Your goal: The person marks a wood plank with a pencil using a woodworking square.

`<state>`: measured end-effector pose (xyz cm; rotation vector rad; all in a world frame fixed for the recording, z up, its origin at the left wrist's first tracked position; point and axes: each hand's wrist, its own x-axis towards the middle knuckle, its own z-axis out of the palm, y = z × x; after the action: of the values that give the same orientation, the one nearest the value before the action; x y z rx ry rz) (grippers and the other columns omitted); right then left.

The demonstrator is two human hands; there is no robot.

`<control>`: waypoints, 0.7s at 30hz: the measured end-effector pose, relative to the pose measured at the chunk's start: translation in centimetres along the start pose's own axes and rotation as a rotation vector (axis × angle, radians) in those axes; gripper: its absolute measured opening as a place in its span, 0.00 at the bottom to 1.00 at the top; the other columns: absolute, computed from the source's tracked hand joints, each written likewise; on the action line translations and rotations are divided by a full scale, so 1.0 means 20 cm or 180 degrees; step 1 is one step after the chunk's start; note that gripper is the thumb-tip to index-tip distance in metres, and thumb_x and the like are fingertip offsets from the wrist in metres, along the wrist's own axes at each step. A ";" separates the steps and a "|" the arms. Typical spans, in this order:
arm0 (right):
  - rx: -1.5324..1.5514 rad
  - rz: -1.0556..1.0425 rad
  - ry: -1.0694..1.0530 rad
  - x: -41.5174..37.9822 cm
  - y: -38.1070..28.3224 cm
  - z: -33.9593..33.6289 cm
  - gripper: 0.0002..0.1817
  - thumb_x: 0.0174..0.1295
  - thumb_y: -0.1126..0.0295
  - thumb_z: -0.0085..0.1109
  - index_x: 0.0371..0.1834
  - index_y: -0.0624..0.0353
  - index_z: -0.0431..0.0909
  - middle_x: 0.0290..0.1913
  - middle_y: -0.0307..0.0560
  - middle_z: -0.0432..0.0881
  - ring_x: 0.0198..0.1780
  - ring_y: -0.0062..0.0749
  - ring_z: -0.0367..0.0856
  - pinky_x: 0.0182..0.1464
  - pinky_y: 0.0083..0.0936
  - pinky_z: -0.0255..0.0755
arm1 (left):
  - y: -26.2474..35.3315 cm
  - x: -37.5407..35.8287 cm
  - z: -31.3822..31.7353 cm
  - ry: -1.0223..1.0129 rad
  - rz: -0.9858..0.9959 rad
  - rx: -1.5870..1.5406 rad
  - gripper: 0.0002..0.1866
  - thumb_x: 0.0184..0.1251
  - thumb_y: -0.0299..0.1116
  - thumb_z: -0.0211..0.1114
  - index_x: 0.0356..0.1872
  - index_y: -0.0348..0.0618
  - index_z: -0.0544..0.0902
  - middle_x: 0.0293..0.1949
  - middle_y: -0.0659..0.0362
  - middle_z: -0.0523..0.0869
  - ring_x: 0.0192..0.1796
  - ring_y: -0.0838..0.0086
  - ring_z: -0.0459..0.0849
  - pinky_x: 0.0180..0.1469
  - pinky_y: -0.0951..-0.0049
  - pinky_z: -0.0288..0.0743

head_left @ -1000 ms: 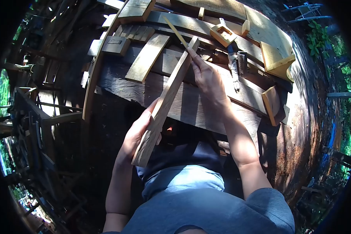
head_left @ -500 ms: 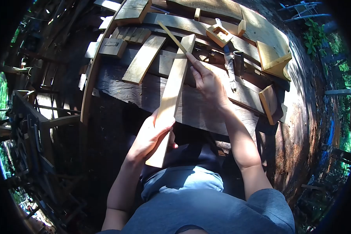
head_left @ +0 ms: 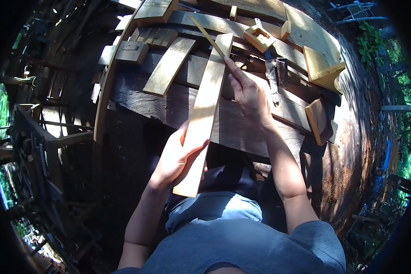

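A long, pale wooden board (head_left: 208, 93) slants away from my body, its broad face turned up and its far end over the workbench. My left hand (head_left: 172, 157) is wrapped round the near part of it, thumb on the face and fingertips showing past the right edge. A thin wooden strip (head_left: 204, 33) crosses the board's far end at an angle. My right hand (head_left: 253, 97) pinches the strip's near end, index finger stretched along it, right at the board's right edge.
On the wooden workbench (head_left: 132, 93) lie a short plank (head_left: 171, 66), a hollowed wooden block (head_left: 259, 38), a chisel-like tool with a wrapped handle (head_left: 272, 82) and a small wooden block (head_left: 131, 51). An angled wooden piece (head_left: 323, 71) sits at the right. A log (head_left: 358, 137) lies beyond it.
The board has rolled so more of its broad face shows, and its far end has shifted slightly right and away. My right hand has moved a little right with the strip.
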<state>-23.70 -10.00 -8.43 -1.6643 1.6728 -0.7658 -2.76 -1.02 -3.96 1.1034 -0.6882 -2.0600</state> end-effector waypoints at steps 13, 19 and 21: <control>-0.0469 -0.0063 0.0020 -0.07 -0.06 -0.04 0.25 0.75 0.60 0.47 0.75 0.30 0.64 0.39 0.58 0.86 0.38 0.54 0.87 0.40 0.46 0.78 | 0.02 0.12 -0.01 -0.0099 0.0048 -0.0058 0.27 0.69 0.31 0.67 0.65 0.37 0.68 0.30 0.57 0.80 0.22 0.72 0.86 0.24 0.73 0.85; -0.0551 -0.0535 -0.0062 -0.06 0.02 -0.05 0.26 0.73 0.64 0.48 0.75 0.38 0.65 0.33 0.66 0.84 0.33 0.57 0.86 0.38 0.50 0.78 | 0.01 0.12 0.00 -0.0113 0.0034 -0.0112 0.29 0.69 0.32 0.67 0.68 0.38 0.67 0.36 0.55 0.81 0.21 0.72 0.85 0.25 0.73 0.85; -0.1007 0.0164 -0.0395 0.11 -0.05 -0.14 0.26 0.73 0.66 0.48 0.75 0.35 0.65 0.40 0.68 0.84 0.40 0.60 0.85 0.43 0.46 0.77 | -0.01 0.13 0.02 0.0143 0.0115 0.0386 0.30 0.69 0.31 0.66 0.70 0.40 0.66 0.42 0.54 0.80 0.24 0.72 0.86 0.25 0.74 0.85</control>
<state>-25.20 -12.40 -6.05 -1.8302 1.8105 -0.3772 -4.08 -2.82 -5.13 1.1927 -0.8137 -1.9787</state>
